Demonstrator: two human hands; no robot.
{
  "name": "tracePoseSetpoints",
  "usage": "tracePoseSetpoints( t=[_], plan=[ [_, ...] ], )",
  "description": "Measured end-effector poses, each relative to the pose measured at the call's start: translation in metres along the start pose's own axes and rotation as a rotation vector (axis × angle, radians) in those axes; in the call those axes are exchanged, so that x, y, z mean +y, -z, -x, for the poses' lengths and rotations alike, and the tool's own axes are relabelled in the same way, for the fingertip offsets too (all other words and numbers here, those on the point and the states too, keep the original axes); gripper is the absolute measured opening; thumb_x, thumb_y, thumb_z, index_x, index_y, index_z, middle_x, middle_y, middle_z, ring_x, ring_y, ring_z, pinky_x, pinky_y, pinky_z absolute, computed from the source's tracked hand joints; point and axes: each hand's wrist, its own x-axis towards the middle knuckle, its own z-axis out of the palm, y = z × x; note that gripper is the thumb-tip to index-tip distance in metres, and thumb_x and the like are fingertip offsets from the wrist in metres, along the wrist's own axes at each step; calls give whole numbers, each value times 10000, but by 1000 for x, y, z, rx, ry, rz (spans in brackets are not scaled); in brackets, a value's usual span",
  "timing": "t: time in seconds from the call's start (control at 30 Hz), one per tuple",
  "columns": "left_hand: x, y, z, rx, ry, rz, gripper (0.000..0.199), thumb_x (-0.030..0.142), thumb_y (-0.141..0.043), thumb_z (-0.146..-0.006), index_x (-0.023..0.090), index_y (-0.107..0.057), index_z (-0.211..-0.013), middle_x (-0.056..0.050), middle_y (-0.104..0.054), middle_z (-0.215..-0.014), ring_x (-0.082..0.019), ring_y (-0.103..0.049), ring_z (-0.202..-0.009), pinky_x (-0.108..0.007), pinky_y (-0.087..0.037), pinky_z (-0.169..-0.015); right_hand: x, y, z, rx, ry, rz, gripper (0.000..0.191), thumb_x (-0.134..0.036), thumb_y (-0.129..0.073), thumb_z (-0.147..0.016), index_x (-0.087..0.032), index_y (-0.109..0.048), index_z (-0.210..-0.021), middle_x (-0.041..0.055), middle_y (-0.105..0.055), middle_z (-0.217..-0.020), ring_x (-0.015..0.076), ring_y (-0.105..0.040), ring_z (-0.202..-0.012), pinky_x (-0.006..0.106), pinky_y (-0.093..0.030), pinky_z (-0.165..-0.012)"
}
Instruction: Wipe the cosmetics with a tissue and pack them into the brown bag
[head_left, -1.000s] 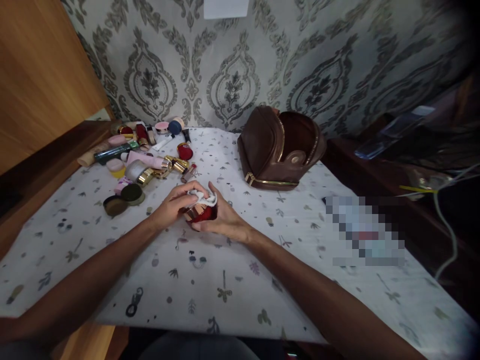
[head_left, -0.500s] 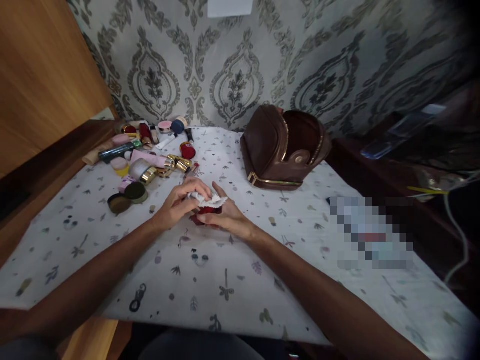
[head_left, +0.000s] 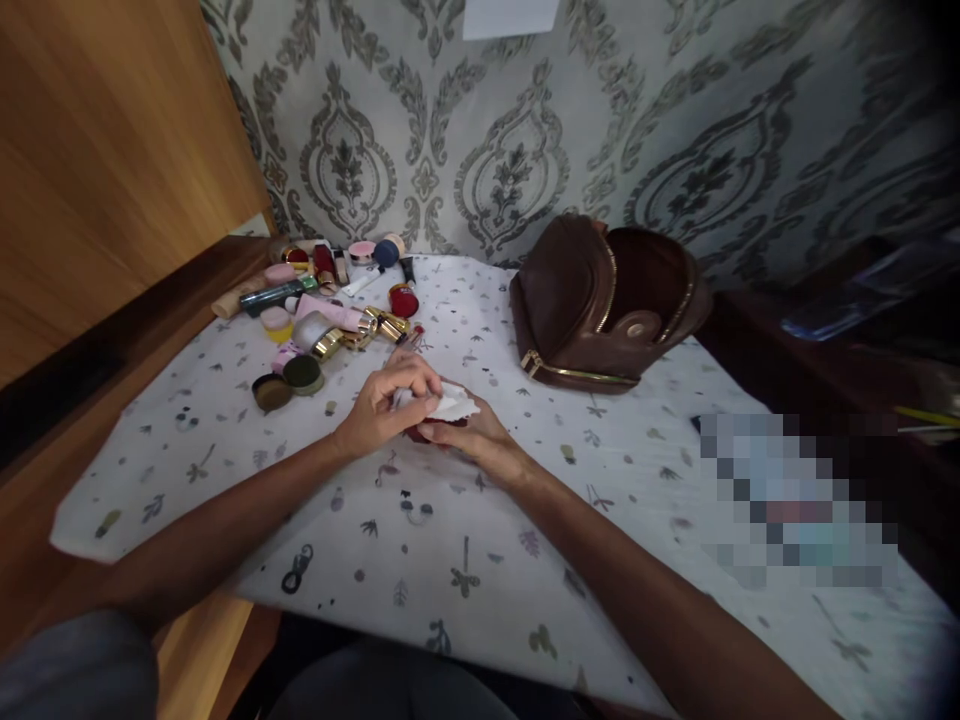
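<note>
Both hands meet above the middle of the patterned white cloth (head_left: pixel 465 520). My left hand (head_left: pixel 394 400) pinches a crumpled white tissue (head_left: pixel 454 402) between thumb and fingers. A dark red item (head_left: pixel 427 432) is in my right hand (head_left: pixel 480 435), mostly hidden under the tissue and fingers, with the thumb along its near side. The tissue lies over the top of that item. To the left of my hands are two round dark containers (head_left: pixel 303 375) and a heap of cosmetics, including a pink tube (head_left: pixel 326 312) and a red round compact (head_left: pixel 403 300).
An unzipped brown leather bag (head_left: pixel 570 300) stands at the back, right of centre. A pixelated patch (head_left: pixel 795 500) covers something at the right. Patterned wallpaper rises behind the cloth, with a wooden panel (head_left: pixel 127 130) at the left.
The view has shifted, so everything appears further right. The tissue now covers more of the red item, and my left fingers have shifted on it.
</note>
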Motion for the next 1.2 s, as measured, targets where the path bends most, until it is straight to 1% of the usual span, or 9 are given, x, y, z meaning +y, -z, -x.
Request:
tracePoseSetpoints(
  t=[0.07,0.13,0.27,0.37,0.57,0.87,1.0,1.1,1.2],
  plan=[
    [0,-1,1,3,-2,-22,361,448,-609,-834,233,-470,-580,-68,-663,-785,-252,-547,-836,-443,-414,-889,-2,0,1,-37,-52,-8,344,-423,-820,-678,-199,-602,-822,-42,-579,-672,132,-519,-620,272,-432,-598],
    [-1,-2,2,-1,-27,-44,328,394,-608,-831,233,-463,-585,-66,-644,-782,-245,-534,-836,-426,-419,-867,-2,-1,0,-26,-81,-38,354,-410,-836,-644,-195,-592,-785,-37,-585,-696,141,-535,-665,284,-444,-648],
    [-3,-5,6,-9,-113,-100,226,271,-584,-841,226,-487,-642,-65,-627,-829,-232,-511,-860,-391,-419,-827,-1,-1,-1,49,-99,-102,443,-367,-873,-563,-199,-602,-870,-19,-632,-808,170,-576,-767,309,-474,-746],
    [-4,-6,8,4,-165,-170,207,219,-564,-846,219,-483,-656,-68,-623,-870,-231,-508,-888,-392,-418,-829,-1,-1,-2,61,-97,-83,450,-355,-877,-562,-199,-617,-895,-11,-639,-843,182,-584,-803,311,-476,-770],
    [-11,-3,8,110,-236,-237,190,133,-550,-849,207,-470,-693,-40,-546,-883,-205,-503,-879,-356,-424,-795,8,-2,-5,144,-60,-264,537,-328,-887,-572,-213,-633,-1031,5,-677,-943,193,-609,-889,310,-482,-842],
    [-18,-8,8,170,-22,-104,151,179,-528,-879,211,-464,-746,-21,-506,-873,-186,-521,-882,-313,-430,-800,10,0,-7,174,15,-249,519,-337,-903,-593,-234,-602,-1002,-3,-659,-941,186,-614,-904,308,-501,-860],
    [-19,-13,10,238,143,-78,22,211,-501,-898,213,-514,-880,-13,-547,-883,-187,-547,-886,-307,-433,-808,12,1,-5,107,15,-236,598,-316,-924,-564,-236,-599,-1060,-3,-657,-966,184,-633,-922,329,-510,-905],
    [-23,-13,10,215,248,-89,85,249,-491,-911,208,-554,-950,-20,-593,-917,-197,-573,-896,-308,-439,-798,13,-1,-3,46,20,-177,594,-337,-920,-573,-226,-614,-1070,15,-659,-981,201,-640,-943,349,-526,-899],
    [-27,-13,8,173,292,-77,125,276,-478,-931,206,-578,-961,-22,-625,-921,-205,-586,-902,-313,-445,-803,14,-1,-1,41,42,-63,611,-359,-898,-601,-224,-608,-1122,35,-662,-999,222,-639,-966,364,-542,-869]
  ],
)
